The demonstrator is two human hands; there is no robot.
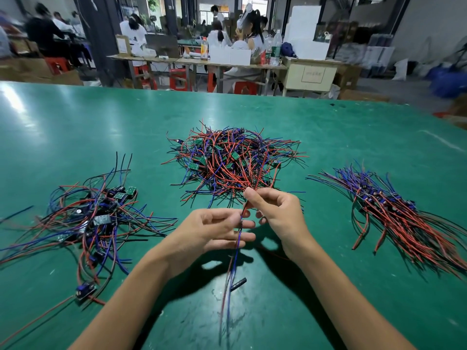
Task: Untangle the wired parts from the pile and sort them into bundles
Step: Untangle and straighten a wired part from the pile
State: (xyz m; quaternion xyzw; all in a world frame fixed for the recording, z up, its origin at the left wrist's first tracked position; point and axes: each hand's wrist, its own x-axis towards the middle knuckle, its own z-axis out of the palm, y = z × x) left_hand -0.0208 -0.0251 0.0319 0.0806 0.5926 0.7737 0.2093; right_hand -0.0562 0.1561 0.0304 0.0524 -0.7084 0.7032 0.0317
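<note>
1. Table (75,127): smooth green mat with a glossy sheen and a few light scuffs.
2. Pile (232,160): centre of the table, a rounded tangle of thin red, blue and black wires with small green circuit boards caught in it.
3. Left bundle (96,218): loose and splayed; the same wires, looping, with small black blocky parts and boards.
4. Right bundle (394,213): combed straight, wires lying parallel and slanting toward the near right; small dark parts line up along its upper section.
5. Right hand (280,215): raised just in front of the pile, thumb and forefinger pinching a red wire (256,181) that runs up into the pile.
6. Left hand (212,231): just beside the right, fingers loosely extended, slightly spread; hanging wires (233,269) cross its fingertips. Whether it grips them, cannot tell.
7. Hanging wires are blue and red, blurred lower down; a small dark cylindrical part (238,283) sits near them.
</note>
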